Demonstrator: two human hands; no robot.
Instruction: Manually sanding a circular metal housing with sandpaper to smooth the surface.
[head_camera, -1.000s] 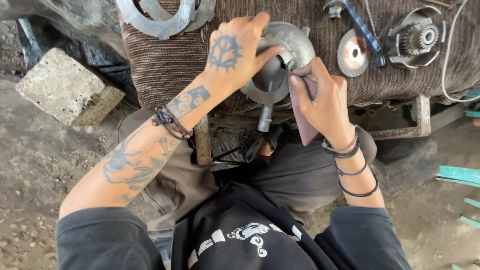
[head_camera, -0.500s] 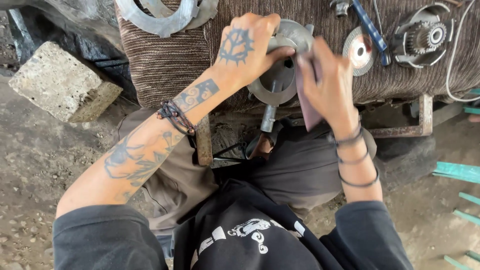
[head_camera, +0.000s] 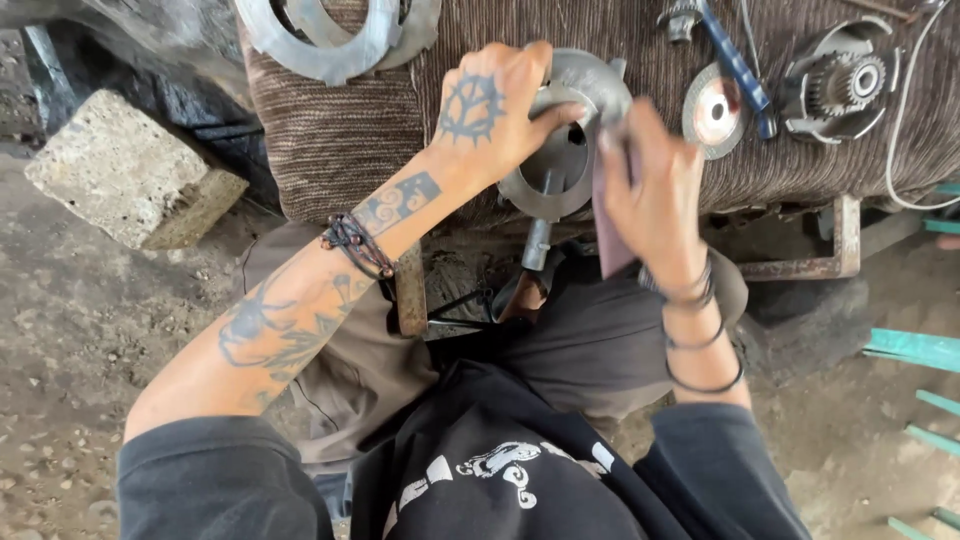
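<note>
Grey stone block (head_camera: 130, 180) lies far left on the dirt; at the brown cloth bench (head_camera: 330, 150) our left hand (head_camera: 495, 120) grips a round metal part (head_camera: 565, 140), our right hand (head_camera: 655, 195) pressing a dark sanding sheet (head_camera: 610, 235) against it, a small disc (head_camera: 712, 110) just right

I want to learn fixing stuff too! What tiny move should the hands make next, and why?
Probably another short rub with the sanding sheet. The left hand grips the round metal part with its shaft pointing down, steadying it, while the right hand presses the sheet against its edge. The surface looks dull there.
</note>
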